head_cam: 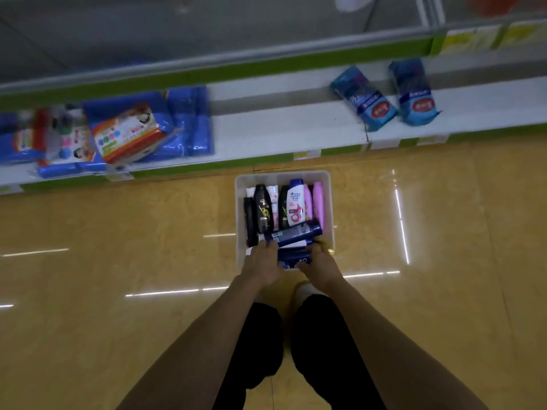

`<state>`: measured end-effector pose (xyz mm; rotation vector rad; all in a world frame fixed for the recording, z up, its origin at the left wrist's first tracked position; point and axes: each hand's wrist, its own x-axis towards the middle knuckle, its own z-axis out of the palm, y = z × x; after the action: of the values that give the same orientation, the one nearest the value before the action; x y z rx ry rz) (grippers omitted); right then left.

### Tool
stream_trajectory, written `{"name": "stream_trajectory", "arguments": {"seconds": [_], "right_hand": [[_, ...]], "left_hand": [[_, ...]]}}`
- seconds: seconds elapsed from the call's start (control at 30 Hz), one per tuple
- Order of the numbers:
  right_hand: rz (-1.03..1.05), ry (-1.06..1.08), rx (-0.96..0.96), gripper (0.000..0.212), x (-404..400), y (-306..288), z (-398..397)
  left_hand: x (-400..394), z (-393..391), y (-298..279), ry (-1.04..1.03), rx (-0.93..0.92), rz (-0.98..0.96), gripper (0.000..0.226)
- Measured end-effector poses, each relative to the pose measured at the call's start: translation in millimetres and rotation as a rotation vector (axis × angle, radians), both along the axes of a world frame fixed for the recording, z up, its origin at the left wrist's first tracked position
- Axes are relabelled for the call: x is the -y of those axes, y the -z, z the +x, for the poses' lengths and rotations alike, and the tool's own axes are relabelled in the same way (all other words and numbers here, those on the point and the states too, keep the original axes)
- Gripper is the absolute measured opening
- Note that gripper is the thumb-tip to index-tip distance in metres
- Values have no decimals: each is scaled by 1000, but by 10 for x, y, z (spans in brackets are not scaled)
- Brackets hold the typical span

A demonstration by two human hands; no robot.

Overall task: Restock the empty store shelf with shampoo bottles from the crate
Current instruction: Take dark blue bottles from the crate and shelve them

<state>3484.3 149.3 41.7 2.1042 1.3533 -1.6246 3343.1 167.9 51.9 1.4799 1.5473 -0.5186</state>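
Note:
A white crate (329,202) stands on the floor in front of the bottom shelf (281,130). It holds several bottles: a black one (262,210), a white one with a red label (296,207) and pink ones (317,205). A dark blue bottle (297,233) lies slanted across the near end, and my left hand (262,266) grips its left end. My right hand (319,266) curls round a second dark blue bottle (293,257) lying below the first. The white shelf board directly behind the crate carries nothing.
Blue wrapped packs and a colourful box (127,133) fill the shelf's left part. Two blue packets (384,96) lie on its right part. A glossy yellow floor (118,261) surrounds the crate. My legs in black (296,350) stand just behind it.

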Motion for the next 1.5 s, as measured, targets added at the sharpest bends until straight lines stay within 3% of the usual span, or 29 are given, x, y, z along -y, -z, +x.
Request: {"name": "stream_trajectory", "arguments": {"seconds": [0.23,0.4,0.57,0.67,0.73,0.83,0.97,1.17,1.3,1.33,1.43,1.5], "right_hand": [[-171,369,-21,49,-7,1269,-133],[-268,411,-22,40,-39,1842,-234],[-279,474,32,49,-115,2226,-125],[-182,404,78,28,-128,2063,-135],[-122,224,117,20,-153,1839,-139],[-33,34,97,26,-228,1387,-174],[-18,166,-134,23,-261,650,-271],[47,213,-324,79,-384,-646,-418],[-41,345,-383,102,-441,-1364,-466],[-69,379,-404,98,-461,-1525,-475],[-65,417,-467,56,-549,-2041,-488],[1,431,-502,42,-627,-2374,-504]], "left_hand": [[-175,146,1258,-26,29,111,56],[-333,146,1924,119,-30,29,73],[-371,195,2212,228,-73,84,69],[-292,217,2168,171,-26,32,68],[-242,158,2017,61,-18,-18,66],[-202,-51,1602,-148,7,-35,54],[-74,-241,839,-418,64,-57,34],[-55,-384,-360,-882,239,-142,43],[-121,-541,-1186,-1013,423,-189,75],[-135,-583,-1380,-1021,443,-187,75],[-240,-673,-1936,-1037,575,-185,45],[-347,-715,-2292,-989,676,-216,33]]}}
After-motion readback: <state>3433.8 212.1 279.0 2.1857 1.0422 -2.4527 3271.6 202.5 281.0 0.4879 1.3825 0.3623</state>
